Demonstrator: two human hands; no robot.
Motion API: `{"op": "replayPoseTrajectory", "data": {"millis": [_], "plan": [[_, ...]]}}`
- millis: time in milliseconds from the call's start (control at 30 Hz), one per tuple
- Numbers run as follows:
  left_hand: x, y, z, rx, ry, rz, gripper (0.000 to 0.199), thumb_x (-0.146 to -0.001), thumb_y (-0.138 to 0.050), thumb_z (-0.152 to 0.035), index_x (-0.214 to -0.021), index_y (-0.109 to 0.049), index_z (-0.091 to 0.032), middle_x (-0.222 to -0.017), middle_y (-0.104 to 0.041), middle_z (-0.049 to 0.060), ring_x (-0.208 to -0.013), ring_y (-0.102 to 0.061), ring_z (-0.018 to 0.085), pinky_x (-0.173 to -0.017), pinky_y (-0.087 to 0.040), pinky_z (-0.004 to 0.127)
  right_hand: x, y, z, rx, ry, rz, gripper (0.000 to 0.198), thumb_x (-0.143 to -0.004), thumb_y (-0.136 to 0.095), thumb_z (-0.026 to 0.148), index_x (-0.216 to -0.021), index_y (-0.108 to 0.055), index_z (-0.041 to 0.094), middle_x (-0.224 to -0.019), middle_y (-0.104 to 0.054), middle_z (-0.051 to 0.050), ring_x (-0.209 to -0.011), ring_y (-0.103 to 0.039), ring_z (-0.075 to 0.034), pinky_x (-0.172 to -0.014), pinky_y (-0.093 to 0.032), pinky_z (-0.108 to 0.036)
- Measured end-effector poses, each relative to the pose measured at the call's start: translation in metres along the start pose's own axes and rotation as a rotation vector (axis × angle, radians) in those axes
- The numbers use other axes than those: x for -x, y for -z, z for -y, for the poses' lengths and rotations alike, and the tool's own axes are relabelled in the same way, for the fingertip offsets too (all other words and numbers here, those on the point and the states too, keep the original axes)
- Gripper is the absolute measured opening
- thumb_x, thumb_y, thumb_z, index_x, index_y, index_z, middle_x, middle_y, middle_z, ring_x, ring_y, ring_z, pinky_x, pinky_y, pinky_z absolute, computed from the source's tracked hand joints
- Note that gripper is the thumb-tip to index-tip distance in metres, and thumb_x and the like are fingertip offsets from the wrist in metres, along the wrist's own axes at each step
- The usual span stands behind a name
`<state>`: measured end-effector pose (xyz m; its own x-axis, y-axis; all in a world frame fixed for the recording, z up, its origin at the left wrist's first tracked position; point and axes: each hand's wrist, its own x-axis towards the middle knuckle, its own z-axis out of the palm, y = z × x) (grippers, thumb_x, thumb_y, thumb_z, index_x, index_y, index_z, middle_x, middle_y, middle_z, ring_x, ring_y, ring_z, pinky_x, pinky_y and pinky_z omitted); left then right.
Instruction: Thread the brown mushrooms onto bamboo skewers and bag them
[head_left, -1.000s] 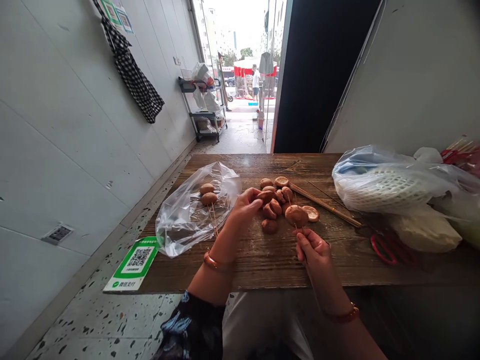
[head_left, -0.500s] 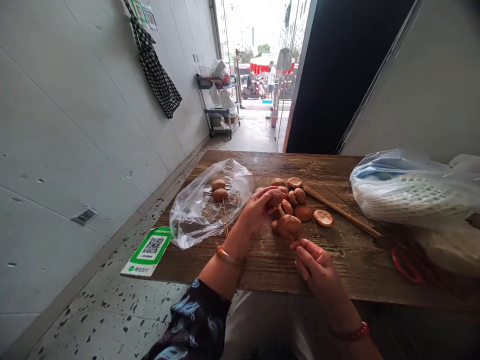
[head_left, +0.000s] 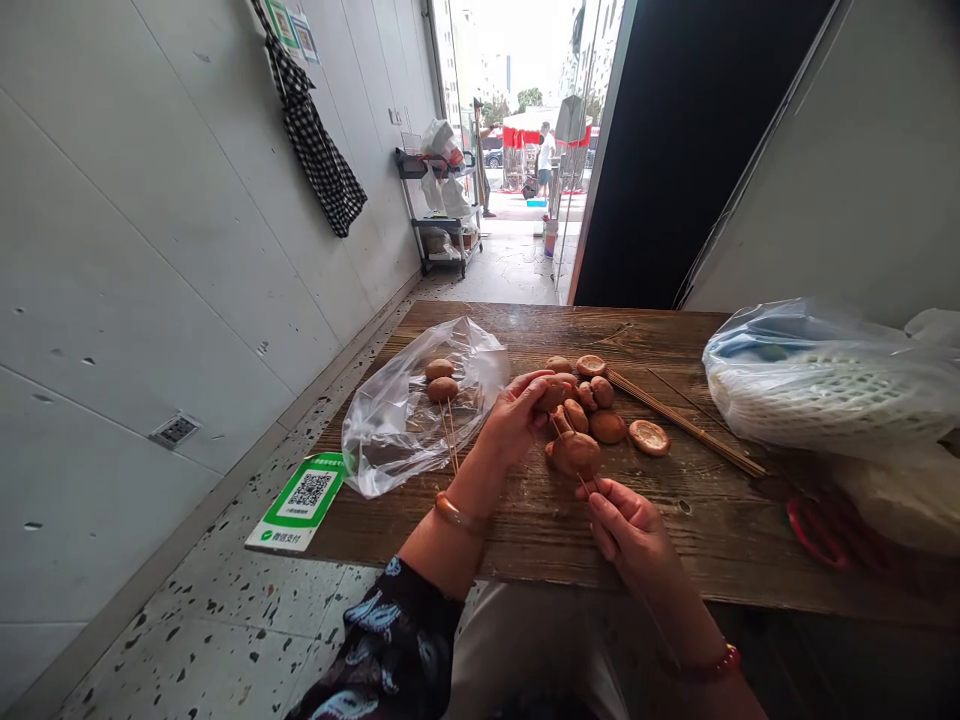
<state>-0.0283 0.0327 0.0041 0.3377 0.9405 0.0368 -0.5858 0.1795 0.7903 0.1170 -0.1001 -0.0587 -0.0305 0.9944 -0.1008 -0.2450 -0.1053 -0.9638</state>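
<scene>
My right hand [head_left: 626,520] pinches the lower ends of thin wooden skewers [head_left: 586,485]. A brown mushroom cap [head_left: 577,455] is threaded on them, and their tips stick out above it. My left hand [head_left: 517,415] is closed on another mushroom [head_left: 553,395], held at those tips; whether they pierce it I cannot tell. Loose mushrooms lie just behind, among them an upturned cap [head_left: 649,438] showing its pale underside. To the left, two mushrooms [head_left: 442,389] on a pair of skewers rest on a clear plastic bag [head_left: 397,430].
A bundle of skewers [head_left: 690,428] lies across the wooden table [head_left: 517,540]. Red-handled scissors [head_left: 817,535] and a filled plastic bag [head_left: 817,380] are at the right. A green QR-code card [head_left: 300,502] sits at the left edge. Beyond stands a cart [head_left: 442,215] near the doorway.
My left hand's mushroom has turned slightly and sits close to the skewer tips. My right hand keeps its pinch almost in place. Outside, the scooter by the doorway is gone from view.
</scene>
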Motion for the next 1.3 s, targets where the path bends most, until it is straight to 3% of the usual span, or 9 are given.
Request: {"op": "replayPoseTrajectory", "data": {"millis": [233,567,800,933,1133,1300], "plan": [[0.001,0.0,0.0,-0.022,-0.008,0.008,0.036,-0.072,-0.077,-0.034,-0.102,-0.069,-0.015,-0.092,-0.072,0.007,-0.073,-0.06,0.011,-0.054,-0.037,0.019,0.0,0.002,-0.001,0.007,-0.02,-0.001,0.034,-0.084,-0.065,0.047,-0.098,-0.063,0.016,-0.044,-0.044,0.008,-0.035,-0.026,-0.004,-0.036,-0.015,-0.022],[0.002,-0.001,0.006,-0.114,-0.077,0.002,0.036,-0.074,-0.074,-0.036,-0.105,-0.069,-0.017,-0.099,-0.07,0.007,-0.078,-0.06,0.013,-0.056,-0.041,0.019,-0.004,-0.004,0.003,-0.02,-0.026,-0.006,0.033,-0.083,-0.066,0.047,-0.095,-0.062,0.016,-0.042,-0.039,0.01,-0.035,-0.023,-0.005,-0.037,-0.011,-0.023],[0.002,-0.008,0.014,-0.152,-0.116,0.033,0.032,-0.077,-0.069,-0.039,-0.099,-0.072,-0.016,-0.084,-0.068,0.006,-0.068,-0.056,0.012,-0.053,-0.038,0.021,-0.004,-0.006,0.006,-0.059,-0.015,-0.064,0.032,-0.08,-0.069,0.047,-0.093,-0.063,0.017,-0.043,-0.038,0.009,-0.039,-0.025,-0.005,-0.041,-0.012,-0.024],[0.004,-0.01,0.021,-0.161,-0.081,0.017,0.037,-0.076,-0.07,-0.041,-0.103,-0.071,-0.016,-0.087,-0.069,0.007,-0.068,-0.056,0.013,-0.049,-0.032,0.021,-0.005,-0.01,0.011,-0.076,-0.013,-0.079,0.032,-0.077,-0.072,0.047,-0.087,-0.064,0.017,-0.046,-0.039,0.008,-0.039,-0.024,-0.004,-0.041,-0.011,-0.024],[0.005,-0.009,0.024,-0.137,-0.059,0.052,0.033,-0.076,-0.07,-0.037,-0.101,-0.071,-0.015,-0.104,-0.069,0.009,-0.084,-0.06,0.016,-0.063,-0.043,0.022,-0.006,-0.014,0.019,-0.104,-0.002,-0.062,0.031,-0.078,-0.073,0.045,-0.084,-0.064,0.016,-0.046,-0.038,0.009,-0.039,-0.021,-0.003,-0.042,-0.009,-0.024],[0.007,-0.008,0.017,-0.031,0.003,0.07,0.038,-0.078,-0.069,-0.039,-0.107,-0.068,-0.015,-0.102,-0.07,0.01,-0.084,-0.064,0.018,-0.062,-0.046,0.024,-0.005,-0.012,0.017,-0.093,0.029,-0.045,0.032,-0.079,-0.07,0.047,-0.082,-0.063,0.016,-0.042,-0.035,0.01,-0.038,-0.019,-0.002,-0.041,-0.011,-0.024]]}}
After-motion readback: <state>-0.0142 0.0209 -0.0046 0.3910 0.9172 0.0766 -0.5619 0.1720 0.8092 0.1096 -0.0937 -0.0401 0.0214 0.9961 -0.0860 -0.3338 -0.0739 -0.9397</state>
